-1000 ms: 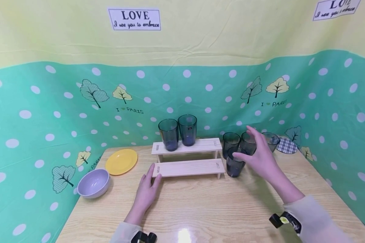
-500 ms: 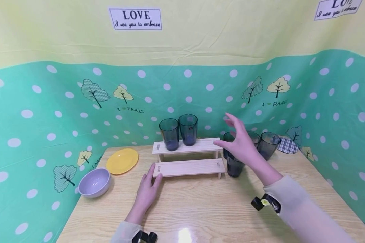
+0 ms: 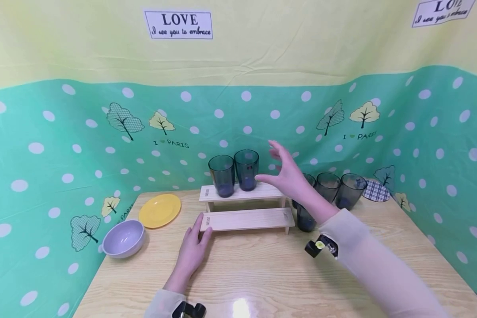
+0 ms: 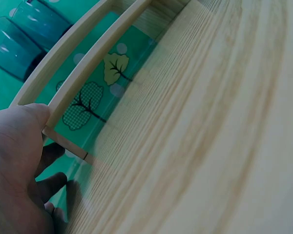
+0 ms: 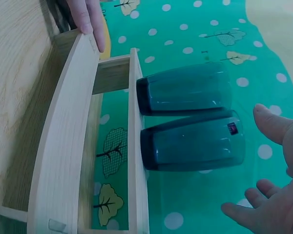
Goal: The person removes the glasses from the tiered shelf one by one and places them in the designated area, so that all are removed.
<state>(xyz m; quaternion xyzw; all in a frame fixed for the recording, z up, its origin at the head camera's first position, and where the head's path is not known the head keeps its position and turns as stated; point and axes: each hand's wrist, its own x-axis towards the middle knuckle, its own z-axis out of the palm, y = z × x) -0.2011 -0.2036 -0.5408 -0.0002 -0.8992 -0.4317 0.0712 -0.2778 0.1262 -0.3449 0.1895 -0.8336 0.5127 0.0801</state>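
From the head view, the right hand (image 3: 288, 176) hangs in the air just right of two dark tumblers (image 3: 233, 172) standing on the upper step of a wooden rack (image 3: 244, 207), fingers spread and released, gripping nothing. The right wrist view alone shows the gap between its fingers (image 5: 244, 213) and the nearer tumbler (image 5: 193, 141). The left hand (image 3: 192, 249) lies flat on the counter (image 3: 262, 274), relaxed; the left wrist view shows its thumb touching the rack's near left corner (image 4: 49, 129). More tumblers (image 3: 334, 187) stand right of the rack, a yellow plate (image 3: 159, 211) and a lilac bowl (image 3: 123, 238) to its left.
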